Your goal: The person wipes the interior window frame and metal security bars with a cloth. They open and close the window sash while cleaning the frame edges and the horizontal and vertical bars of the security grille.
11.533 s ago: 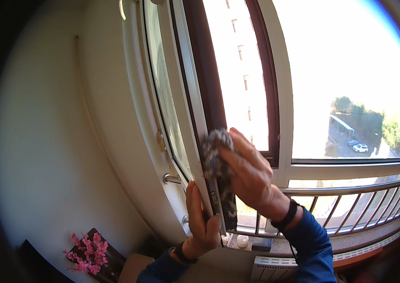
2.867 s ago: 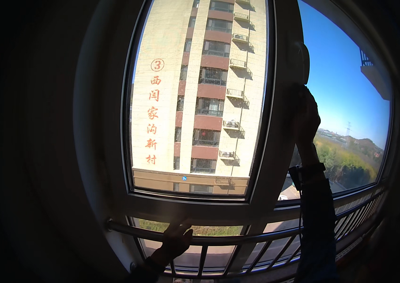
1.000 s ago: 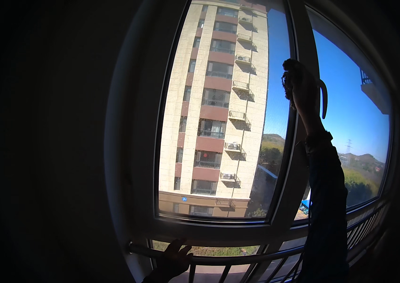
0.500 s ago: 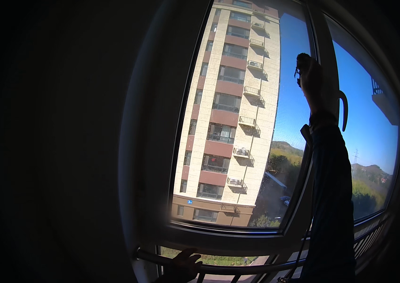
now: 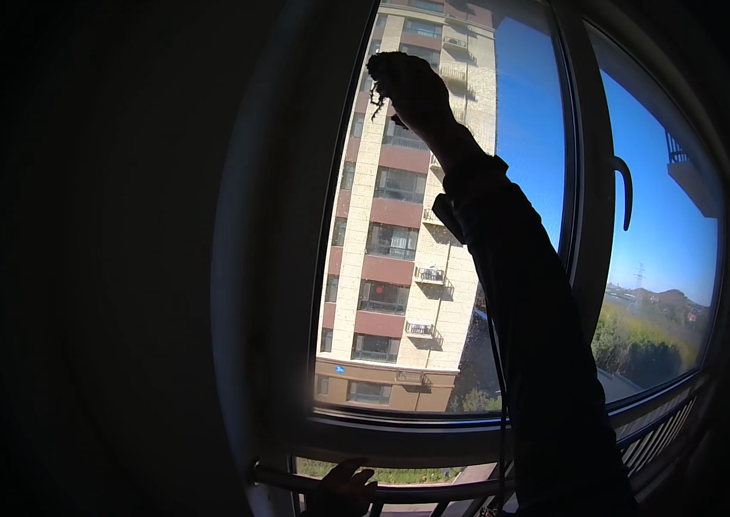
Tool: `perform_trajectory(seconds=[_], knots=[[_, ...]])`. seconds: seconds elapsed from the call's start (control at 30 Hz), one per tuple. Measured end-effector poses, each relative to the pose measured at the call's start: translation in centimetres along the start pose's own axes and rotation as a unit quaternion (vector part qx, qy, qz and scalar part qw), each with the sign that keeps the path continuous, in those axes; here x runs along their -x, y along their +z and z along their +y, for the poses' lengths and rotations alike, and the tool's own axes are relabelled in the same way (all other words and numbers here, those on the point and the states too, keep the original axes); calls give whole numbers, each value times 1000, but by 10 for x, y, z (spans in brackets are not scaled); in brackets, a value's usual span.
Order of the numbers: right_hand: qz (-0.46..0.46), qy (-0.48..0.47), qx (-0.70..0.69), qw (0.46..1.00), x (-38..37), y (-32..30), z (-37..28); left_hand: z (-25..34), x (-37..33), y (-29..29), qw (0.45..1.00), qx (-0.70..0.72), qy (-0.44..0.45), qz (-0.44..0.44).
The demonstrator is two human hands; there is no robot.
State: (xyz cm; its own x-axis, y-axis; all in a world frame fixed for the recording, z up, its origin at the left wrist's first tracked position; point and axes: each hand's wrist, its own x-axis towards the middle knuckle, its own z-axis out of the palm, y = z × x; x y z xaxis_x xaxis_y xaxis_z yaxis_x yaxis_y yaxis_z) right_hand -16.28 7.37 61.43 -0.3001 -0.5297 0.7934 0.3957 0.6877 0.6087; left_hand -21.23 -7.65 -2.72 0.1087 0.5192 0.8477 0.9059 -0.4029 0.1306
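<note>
At one windowpane (image 5: pixel 530 155), right hand (image 5: pixel 422 91) clutching one cloth (image 5: pixel 384 72), left hand (image 5: pixel 344 488) at rail (image 5: pixel 442 494), grip unclear

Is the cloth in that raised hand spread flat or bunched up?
Bunched up: the cloth shows as a compact dark clump at the right hand, with a ragged strand dangling below.
</note>
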Motion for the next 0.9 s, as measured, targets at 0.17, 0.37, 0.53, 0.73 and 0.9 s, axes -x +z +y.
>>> perform_trajectory(seconds=[0.17,0.37,0.53,0.73,0.9], knots=[[-18,3,-27,999,18,9,-28,0,0,1,1000,6,-25,9],[64,14,142,988,55,-90,89,2,-1,-4,999,25,-24,26],[69,231,333,912,135,-147,145,9,-5,-10,996,69,-33,45],[116,36,57,991,84,-65,55,13,-10,-9,999,5,-19,26],[20,-27,-31,999,67,8,-52,10,-7,-3,999,-18,-22,33]])
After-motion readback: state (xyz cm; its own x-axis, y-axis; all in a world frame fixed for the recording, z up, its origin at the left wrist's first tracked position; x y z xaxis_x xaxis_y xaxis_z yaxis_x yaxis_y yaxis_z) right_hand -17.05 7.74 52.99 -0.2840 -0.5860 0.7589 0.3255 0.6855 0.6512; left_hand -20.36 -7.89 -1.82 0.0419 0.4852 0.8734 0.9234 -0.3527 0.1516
